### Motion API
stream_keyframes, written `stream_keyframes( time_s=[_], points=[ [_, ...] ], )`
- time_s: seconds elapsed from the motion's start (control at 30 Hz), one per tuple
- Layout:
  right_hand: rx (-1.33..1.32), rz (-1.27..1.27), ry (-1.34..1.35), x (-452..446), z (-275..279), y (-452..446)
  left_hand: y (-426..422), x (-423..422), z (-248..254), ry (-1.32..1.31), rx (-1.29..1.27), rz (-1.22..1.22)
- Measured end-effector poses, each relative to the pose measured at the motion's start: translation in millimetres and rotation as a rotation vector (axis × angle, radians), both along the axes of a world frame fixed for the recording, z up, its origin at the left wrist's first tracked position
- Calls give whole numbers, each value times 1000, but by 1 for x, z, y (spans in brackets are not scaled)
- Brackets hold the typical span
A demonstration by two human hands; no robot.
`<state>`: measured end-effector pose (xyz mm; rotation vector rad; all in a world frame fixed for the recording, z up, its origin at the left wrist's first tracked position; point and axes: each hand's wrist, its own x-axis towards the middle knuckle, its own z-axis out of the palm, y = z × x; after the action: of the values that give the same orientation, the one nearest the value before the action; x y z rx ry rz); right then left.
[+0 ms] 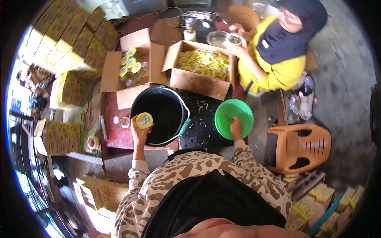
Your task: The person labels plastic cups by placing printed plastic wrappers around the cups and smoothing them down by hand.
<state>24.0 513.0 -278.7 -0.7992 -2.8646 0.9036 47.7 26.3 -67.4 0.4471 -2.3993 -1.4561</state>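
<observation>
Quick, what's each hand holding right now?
Left hand: holding a round container with a yellow-and-white lid.
Right hand: inside a round green plastic bowl; grip unclear.

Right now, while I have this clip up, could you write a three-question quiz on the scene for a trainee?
1. Which hand holds the yellow-topped container?
2. True or false: the black bucket has a teal grip on its handle.
3. Fill in the blank: the right hand reaches into the ____.

Key:
1. The left hand.
2. True.
3. Green basin.
</observation>
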Motion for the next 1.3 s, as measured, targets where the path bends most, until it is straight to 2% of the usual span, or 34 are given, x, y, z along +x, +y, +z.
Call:
stream_keyframes(
  time_s=[0.07,0.17,0.27,0.33,0.4,0.5,0.6,0.8,0.9,1.27,1.3],
  points=[
    [113,136,-25,2,22,7,-5,-1,-12,52,-57,-22],
    [113,227,94,4,29,21,-4,-2,-11,42,-54,-19],
    [5,213,228,-9,60,21,0,0,2,15,-34,-23],
    [-164,275,439,-21,86,6,-3,-1,-4,4,-5,-53],
    [-233,318,470,-33,144,-36,-2,-3,0,-37,-61,-98],
    [-232,585,608,-45,224,-108,0,-4,1,-16,-38,-185],
    [-191,814,692,-47,266,-179,3,-6,5,26,-38,-250],
    [-14,1159,709,-40,266,-270,-2,-5,-9,10,10,-227],
    [63,1217,700,-39,270,-290,-6,-6,-17,146,-56,-258],
    [268,1373,683,-35,273,-319,-8,-7,-30,106,-132,-331],
    [349,1383,652,-34,268,-322,-7,-7,-29,106,-130,-338]
  ],
)
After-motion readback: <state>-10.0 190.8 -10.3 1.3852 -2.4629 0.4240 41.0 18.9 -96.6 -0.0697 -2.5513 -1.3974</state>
